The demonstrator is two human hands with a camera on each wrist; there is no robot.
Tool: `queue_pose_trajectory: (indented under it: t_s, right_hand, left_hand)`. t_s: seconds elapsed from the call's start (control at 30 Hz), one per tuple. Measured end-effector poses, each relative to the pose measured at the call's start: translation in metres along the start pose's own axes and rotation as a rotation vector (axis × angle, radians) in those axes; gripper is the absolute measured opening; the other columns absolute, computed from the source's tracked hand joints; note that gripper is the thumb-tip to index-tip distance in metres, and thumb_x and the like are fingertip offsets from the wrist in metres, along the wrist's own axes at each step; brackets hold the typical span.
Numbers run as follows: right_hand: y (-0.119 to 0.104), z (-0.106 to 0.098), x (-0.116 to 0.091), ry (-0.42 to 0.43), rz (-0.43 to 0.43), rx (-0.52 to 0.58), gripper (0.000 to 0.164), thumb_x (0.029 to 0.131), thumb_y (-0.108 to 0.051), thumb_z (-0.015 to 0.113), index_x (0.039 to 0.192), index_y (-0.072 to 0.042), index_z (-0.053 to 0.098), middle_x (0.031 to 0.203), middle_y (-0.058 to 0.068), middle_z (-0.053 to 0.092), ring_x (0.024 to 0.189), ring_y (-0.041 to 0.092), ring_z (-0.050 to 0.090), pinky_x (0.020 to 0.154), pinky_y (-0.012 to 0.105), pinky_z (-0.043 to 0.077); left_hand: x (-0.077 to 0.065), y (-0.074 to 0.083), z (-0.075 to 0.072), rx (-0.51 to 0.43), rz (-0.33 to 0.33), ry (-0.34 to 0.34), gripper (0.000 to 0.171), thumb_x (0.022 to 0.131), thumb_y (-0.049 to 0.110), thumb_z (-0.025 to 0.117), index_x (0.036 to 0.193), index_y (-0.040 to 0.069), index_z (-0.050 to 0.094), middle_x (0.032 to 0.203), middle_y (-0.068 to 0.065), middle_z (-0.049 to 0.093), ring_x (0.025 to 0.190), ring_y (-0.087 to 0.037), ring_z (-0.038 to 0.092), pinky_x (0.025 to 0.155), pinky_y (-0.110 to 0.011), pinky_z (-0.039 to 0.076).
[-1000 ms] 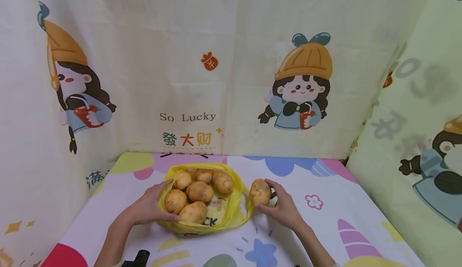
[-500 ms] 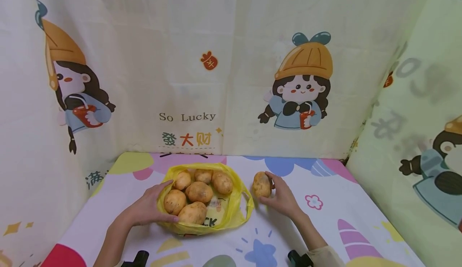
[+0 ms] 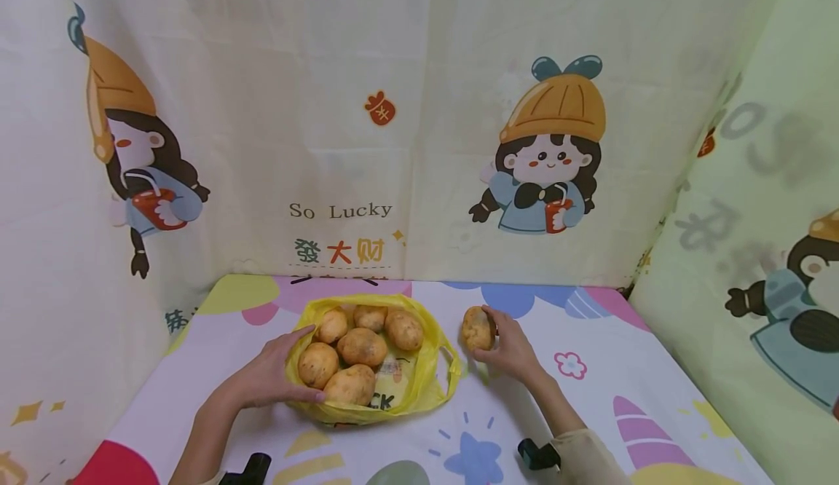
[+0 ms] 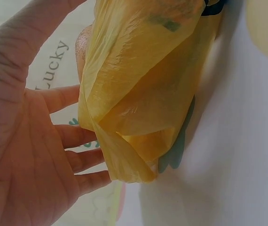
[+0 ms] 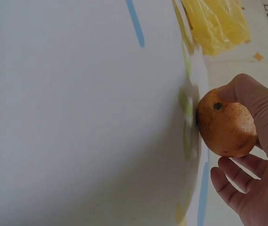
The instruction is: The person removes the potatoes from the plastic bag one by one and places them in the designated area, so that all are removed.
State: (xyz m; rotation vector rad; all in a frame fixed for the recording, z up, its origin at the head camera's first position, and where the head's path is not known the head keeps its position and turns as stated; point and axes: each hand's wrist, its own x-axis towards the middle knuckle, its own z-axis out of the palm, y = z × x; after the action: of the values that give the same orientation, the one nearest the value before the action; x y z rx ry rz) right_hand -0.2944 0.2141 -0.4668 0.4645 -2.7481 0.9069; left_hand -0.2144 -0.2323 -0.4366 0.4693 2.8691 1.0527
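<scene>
A yellow plastic bag (image 3: 427,387) lies with its mouth open in the head view, several potatoes (image 3: 362,347) inside it. My left hand (image 3: 269,372) spans the bag's left side, its thumb along the front rim and its fingers toward the back. In the left wrist view those fingers look fairly straight, their tips hidden behind the plastic (image 4: 138,94). To the right of the bag, my right hand (image 3: 514,350) grips a single potato (image 3: 478,328) between thumb and fingers. That potato, with a dark spot in the right wrist view, is at or just over the tabletop.
A loop handle of the bag (image 3: 455,372) sticks out toward the right hand. The patterned tablecloth (image 3: 564,412) covers the table. Printed curtains (image 3: 446,179) rise behind and on both sides. Dark wrist devices (image 3: 539,454) show at the forearms.
My right hand has carried its potato away from the bag's handle, slightly right and toward the back of the table. The left hand and the bag stay almost still.
</scene>
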Motion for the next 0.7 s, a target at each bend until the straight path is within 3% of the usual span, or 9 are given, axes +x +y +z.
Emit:
queue_pose_trajectory:
  t_s: [0.33,0.7]
  right_hand:
    - [0.0006,-0.0025,0.0040,-0.027,-0.011,0.003,0.088,0.075,-0.018,0.085,0.149,0.005,0.044,0.137,0.029,0.053,0.126,0.046,0.050,0.103,0.061,0.044]
    - [-0.0031,-0.0024,-0.0007,0.037,-0.008,0.015,0.087,0.077,-0.024,0.087,0.148,0.003,0.045,0.140,0.030,0.049,0.124,0.048,0.045,0.098,0.065,0.045]
  left_hand:
    - [-0.0003,0.0001,-0.0003,-0.009,-0.008,-0.003,0.118,0.068,0.057,0.090,0.156,0.001,0.034,0.153,-0.029,0.040,0.141,-0.056,0.030,0.105,-0.075,0.033]
    - [-0.0002,-0.0017,0.0009,-0.014,0.008,-0.003,0.117,0.068,0.055,0.091,0.155,0.000,0.035,0.153,-0.028,0.041,0.140,-0.055,0.032,0.105,-0.075,0.033]
